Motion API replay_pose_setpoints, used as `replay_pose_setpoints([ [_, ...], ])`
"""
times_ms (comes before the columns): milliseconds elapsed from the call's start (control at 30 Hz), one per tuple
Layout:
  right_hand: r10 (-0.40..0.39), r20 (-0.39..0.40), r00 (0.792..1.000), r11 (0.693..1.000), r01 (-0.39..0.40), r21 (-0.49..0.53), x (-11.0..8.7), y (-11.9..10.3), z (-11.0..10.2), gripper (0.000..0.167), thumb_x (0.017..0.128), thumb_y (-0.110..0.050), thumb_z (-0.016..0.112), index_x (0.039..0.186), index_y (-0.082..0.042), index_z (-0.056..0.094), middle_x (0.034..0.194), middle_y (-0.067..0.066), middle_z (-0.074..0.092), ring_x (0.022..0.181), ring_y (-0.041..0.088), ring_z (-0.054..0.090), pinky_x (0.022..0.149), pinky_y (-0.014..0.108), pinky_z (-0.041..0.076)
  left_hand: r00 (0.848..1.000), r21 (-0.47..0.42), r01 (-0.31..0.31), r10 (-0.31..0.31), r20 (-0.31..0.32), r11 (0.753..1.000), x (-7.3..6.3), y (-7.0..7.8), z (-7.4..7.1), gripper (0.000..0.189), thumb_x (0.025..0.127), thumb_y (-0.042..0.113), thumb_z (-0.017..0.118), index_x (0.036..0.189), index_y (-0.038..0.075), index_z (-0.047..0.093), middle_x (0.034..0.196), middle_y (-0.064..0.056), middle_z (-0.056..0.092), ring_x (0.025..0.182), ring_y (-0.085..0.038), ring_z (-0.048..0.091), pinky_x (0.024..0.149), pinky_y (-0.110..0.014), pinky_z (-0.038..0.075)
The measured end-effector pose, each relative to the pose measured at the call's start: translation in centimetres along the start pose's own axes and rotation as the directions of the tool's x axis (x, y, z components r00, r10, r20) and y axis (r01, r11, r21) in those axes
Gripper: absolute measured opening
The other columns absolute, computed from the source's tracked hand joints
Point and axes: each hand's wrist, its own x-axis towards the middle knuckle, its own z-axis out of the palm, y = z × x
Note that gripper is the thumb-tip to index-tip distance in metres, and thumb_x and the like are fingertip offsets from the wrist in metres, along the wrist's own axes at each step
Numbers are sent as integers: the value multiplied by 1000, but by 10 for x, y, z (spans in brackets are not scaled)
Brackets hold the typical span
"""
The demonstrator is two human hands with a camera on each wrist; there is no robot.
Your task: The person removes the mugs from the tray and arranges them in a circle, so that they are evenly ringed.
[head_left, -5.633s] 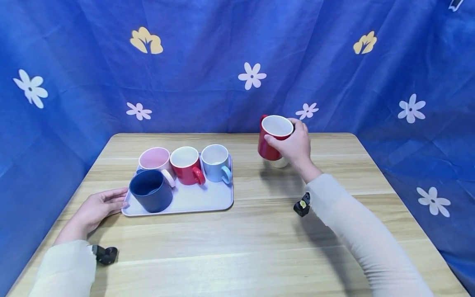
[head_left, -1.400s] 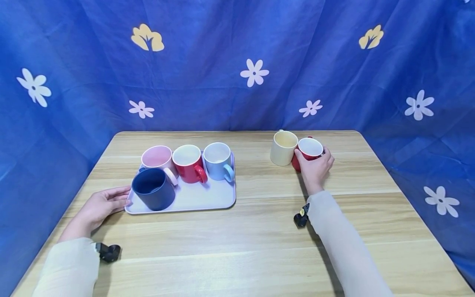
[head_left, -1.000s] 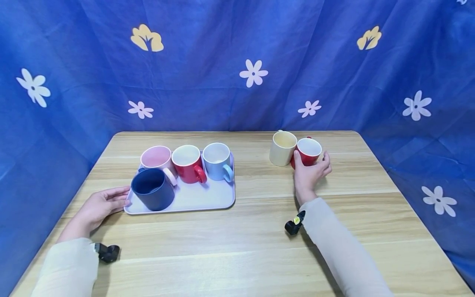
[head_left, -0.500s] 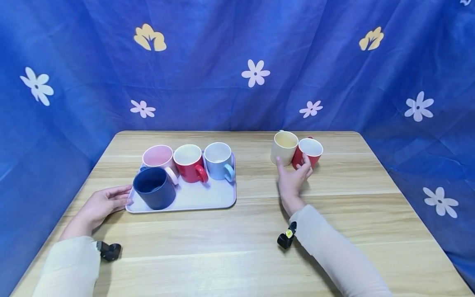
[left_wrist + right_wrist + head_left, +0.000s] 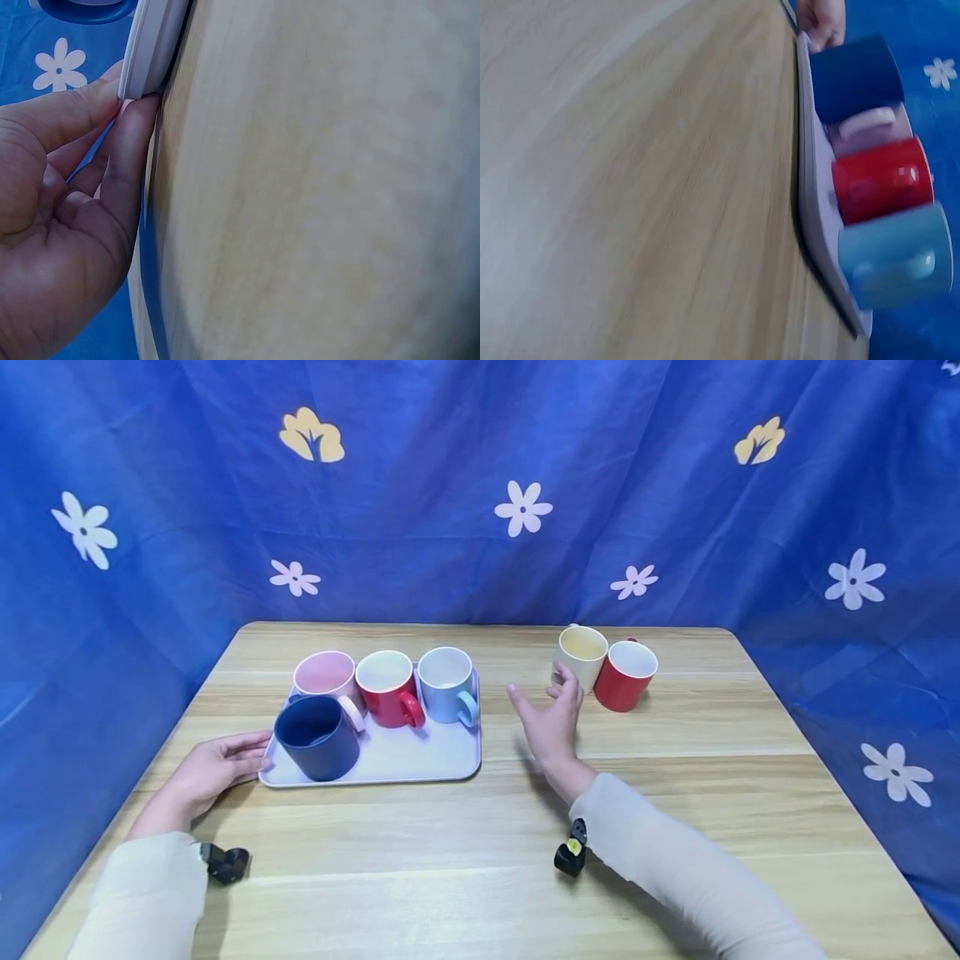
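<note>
My left hand (image 5: 210, 772) pinches the near left corner of a pale lilac tray (image 5: 420, 760); in the left wrist view the thumb lies on the rim and a finger beneath it. Four-sided and shallow, the tray bears a navy mug (image 5: 318, 747), a pink mug (image 5: 326, 673), a red mug (image 5: 384, 706) and a light blue mug (image 5: 444, 700). Between the tray and a cream mug (image 5: 591, 672), my right hand (image 5: 553, 731) holds nothing, thumb and fingers spread. A second red mug (image 5: 624, 687), white inside, stands upright right beside the cream one.
Everything stands on a light wood table (image 5: 450, 868). A blue curtain (image 5: 420, 485) with flower prints rises behind the table and on both sides. Each wrist carries a small black camera (image 5: 570, 856).
Earlier my right hand carried the second red mug over the cream one and set it down to its right. It then let go and moved left toward the tray. The left hand kept its place.
</note>
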Motion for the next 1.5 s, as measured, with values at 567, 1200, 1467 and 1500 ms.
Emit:
replay_pose_setpoints([
  [567, -88, 352, 932, 995, 101, -19, -32, -36, 42, 70, 79, -27, 79, 135, -8, 43, 127, 15, 46, 108, 32, 52, 91, 45, 48, 1000, 77, -1, 2, -17, 997, -2, 2, 2, 54, 85, -1, 70, 135, -4, 49, 102, 21, 63, 92, 4, 60, 78, -19, 55],
  [1200, -108, 578, 809, 972, 208, -111, -61, -46, 97, 67, 76, -42, 79, 131, -17, 49, 116, 0, 52, 105, 17, 53, 85, 25, 50, 1000, 51, 11, -10, -14, 999, -1, 1, 0, 38, 84, -1, 70, 118, 17, 65, 101, 20, 63, 91, 4, 60, 77, -20, 55],
  [1467, -98, 633, 768, 946, 269, -180, -68, -48, 116, 73, 73, -55, 77, 131, -19, 49, 120, -8, 51, 110, 10, 51, 91, 21, 47, 1000, 2, 7, -7, -6, 1000, -1, 1, 0, 39, 84, -4, 69, 100, 32, 68, 100, 19, 65, 90, 3, 61, 76, -19, 55],
  [1500, -102, 637, 764, 943, 279, -184, -69, -48, 118, 73, 73, -55, 77, 131, -19, 50, 120, -8, 51, 110, 10, 51, 91, 21, 47, 1000, -4, 6, -6, -5, 1000, -1, 1, 0, 40, 84, -4, 69, 99, 33, 68, 100, 19, 65, 90, 2, 61, 76, -19, 55],
])
